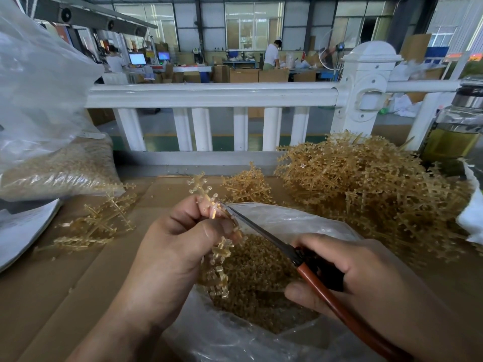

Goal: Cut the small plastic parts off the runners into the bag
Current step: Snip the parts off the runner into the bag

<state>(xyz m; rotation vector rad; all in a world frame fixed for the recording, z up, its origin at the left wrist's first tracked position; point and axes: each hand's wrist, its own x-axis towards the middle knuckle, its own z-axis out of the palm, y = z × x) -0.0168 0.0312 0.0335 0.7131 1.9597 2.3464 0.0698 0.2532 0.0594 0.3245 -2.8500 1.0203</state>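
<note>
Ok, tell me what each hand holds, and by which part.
The left hand pinches a runner around its middle, between thumb and fingers. The right hand grips the snips by their red handles, blades at the runner.

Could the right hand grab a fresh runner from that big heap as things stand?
Probably not yet: the right hand grips the red-handled scissors, so its fingers are busy. Nothing seems to block the way to the heap of runners, which lies just beyond the open bag.

You are in a factory workshop: past the white railing (209,96) at the bench's far edge lies a wide hall with stacked cardboard boxes (245,75), lit monitors (137,59) and a worker (271,56); moulded runners (366,184) heap your bench (78,283).
</note>
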